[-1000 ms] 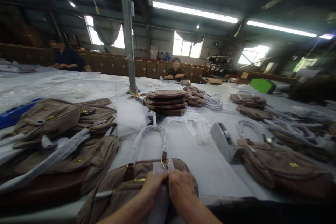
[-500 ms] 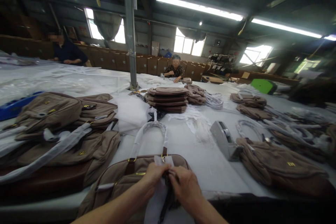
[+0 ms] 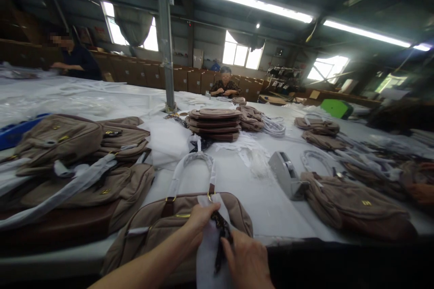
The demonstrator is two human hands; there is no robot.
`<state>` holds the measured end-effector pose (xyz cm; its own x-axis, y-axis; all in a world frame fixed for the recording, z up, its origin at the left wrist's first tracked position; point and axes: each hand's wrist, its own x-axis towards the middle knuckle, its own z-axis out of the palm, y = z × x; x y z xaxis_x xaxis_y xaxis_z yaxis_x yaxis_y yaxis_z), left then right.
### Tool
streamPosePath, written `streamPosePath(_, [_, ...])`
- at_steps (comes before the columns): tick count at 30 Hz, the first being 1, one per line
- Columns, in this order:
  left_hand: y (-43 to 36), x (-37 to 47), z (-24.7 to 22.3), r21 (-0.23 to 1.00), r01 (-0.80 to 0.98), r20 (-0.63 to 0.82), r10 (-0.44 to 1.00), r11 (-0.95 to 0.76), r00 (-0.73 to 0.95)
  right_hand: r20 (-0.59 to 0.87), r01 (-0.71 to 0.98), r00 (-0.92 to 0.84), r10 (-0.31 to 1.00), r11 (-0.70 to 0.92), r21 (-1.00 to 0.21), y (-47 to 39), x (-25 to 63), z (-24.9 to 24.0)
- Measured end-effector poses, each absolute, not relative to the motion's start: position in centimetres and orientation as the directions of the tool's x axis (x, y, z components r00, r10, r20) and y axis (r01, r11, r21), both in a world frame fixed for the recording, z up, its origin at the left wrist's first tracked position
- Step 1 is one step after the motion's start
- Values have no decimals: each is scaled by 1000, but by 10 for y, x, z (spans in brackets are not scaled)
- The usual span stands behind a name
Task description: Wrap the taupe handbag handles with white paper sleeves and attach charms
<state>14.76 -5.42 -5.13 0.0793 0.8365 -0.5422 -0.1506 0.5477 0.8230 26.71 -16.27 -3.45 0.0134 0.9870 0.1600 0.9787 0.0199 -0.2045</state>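
In front of me on the table's near edge sits a taupe handbag [image 3: 240, 212] with brown leather tabs and gold rings. Its handle [image 3: 179, 174], wrapped in white, stands up in a loop. A white tissue sheet [image 3: 207, 257] hangs down the bag's front from one ring. Over it dangles a dark patterned strip [image 3: 220, 226]. My left hand [image 3: 198, 223] is closed, pinching the tissue and the strip's top just below the ring. Lower down, my right hand [image 3: 251, 257] has its fingers curled at the strip's side; its grip is partly hidden.
Taupe bags [image 3: 129, 189] are piled on the left, with a blue tray [image 3: 20, 133] behind. A grey tape dispenser [image 3: 286, 178] stands right of centre beside another bag [image 3: 356, 203]. Stacked pouches [image 3: 213, 124] lie farther back near a metal post [image 3: 166, 45]. Two people sit across the table.
My right hand has moved down and away from my left, leaving more of the dark strip showing. My left hand stays near the ring. The view has shifted slightly.
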Motion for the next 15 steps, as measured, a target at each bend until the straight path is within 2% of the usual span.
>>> streamPosePath(3, [-56, 149, -47, 810, -197, -546, 833, 552, 92, 121, 968, 4, 993, 26, -250, -160, 266, -31])
streamPosePath(10, [-57, 152, -42, 805, -221, -548, 833, 550, 77, 58, 978, 150, 987, -139, -157, -160, 254, -22])
streamPosePath(15, [-56, 149, -43, 825, -193, -526, 847, 531, 81, 12, 968, 164, 986, -159, -193, -152, 244, -16])
